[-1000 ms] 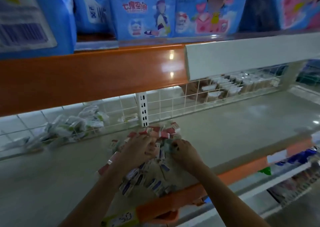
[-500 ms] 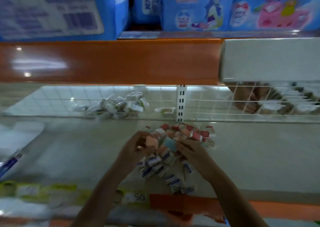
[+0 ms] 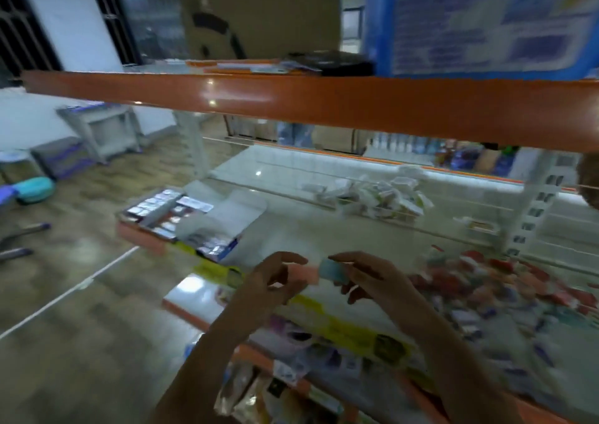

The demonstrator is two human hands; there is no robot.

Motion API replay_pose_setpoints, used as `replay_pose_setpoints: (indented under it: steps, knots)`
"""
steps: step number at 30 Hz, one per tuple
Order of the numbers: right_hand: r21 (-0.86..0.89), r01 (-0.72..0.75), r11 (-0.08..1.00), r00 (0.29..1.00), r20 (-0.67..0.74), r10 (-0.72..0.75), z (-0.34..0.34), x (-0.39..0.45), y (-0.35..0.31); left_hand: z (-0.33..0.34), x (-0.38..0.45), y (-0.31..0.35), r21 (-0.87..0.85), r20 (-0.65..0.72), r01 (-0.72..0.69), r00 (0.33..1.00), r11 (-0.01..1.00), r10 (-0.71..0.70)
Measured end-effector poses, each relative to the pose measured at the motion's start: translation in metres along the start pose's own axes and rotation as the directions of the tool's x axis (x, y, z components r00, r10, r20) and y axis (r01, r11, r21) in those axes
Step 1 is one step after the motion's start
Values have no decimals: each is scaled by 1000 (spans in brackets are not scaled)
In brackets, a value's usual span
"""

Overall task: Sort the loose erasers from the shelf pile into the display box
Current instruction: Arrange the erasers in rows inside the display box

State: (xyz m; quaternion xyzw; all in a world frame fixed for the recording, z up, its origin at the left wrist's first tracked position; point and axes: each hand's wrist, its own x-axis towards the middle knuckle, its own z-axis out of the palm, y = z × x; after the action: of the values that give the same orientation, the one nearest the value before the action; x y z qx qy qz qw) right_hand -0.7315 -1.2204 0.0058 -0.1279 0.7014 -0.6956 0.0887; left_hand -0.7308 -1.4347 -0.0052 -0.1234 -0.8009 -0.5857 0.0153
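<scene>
The frame is blurred by head motion. My left hand [image 3: 274,282] pinches a pink eraser [image 3: 306,274] above the shelf's front edge. My right hand [image 3: 369,277] pinches a pale blue eraser [image 3: 334,269] right beside it. The pile of loose erasers [image 3: 486,284], red, white and blue, lies on the shelf to the right of both hands. The display box [image 3: 181,219], with an open white flap and rows of erasers inside, sits at the shelf's left end, beyond and left of my hands.
An orange shelf beam [image 3: 324,106] runs overhead. A heap of white packets [image 3: 379,193] lies behind a wire divider at the back. Yellow price tags [image 3: 340,323] line the shelf's front edge. Packaged goods [image 3: 259,391] fill the shelf below. Open floor [image 3: 81,294] lies to the left.
Both hands have lifted off the pile, each with one eraser, and moved left. My view has swung left, bringing the display box and floor into sight.
</scene>
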Motion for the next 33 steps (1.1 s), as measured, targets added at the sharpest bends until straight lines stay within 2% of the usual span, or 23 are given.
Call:
replay_pose_setpoints:
  steps: [4,11,14,19,24,29,33]
  knots:
    - [-122,39,992,996,85,-28,74,35,7,-76,-19,-21,-16,-29,63,998,998,-64]
    - [-331,98,938,990,125,-59,171,91,18,-183,-34,-63,101,-98,41,995,994,-31]
    - [-343,132,930,985,147,-86,199,120,21,-216,-21,-84,159,-118,40,993,986,-22]
    - [-472,224,853,974,122,-188,228,188,21,-271,20,-118,240,-100,19,995,971,5]
    - [-615,256,745,967,164,-197,244,267,25,-326,80,-150,316,-76,-23,996,948,49]
    - [-728,247,640,968,152,-200,259,328,24,-371,137,-170,380,6,-119,992,917,126]
    - [-811,173,559,984,119,-133,269,358,27,-389,171,-185,393,12,-148,988,908,156]
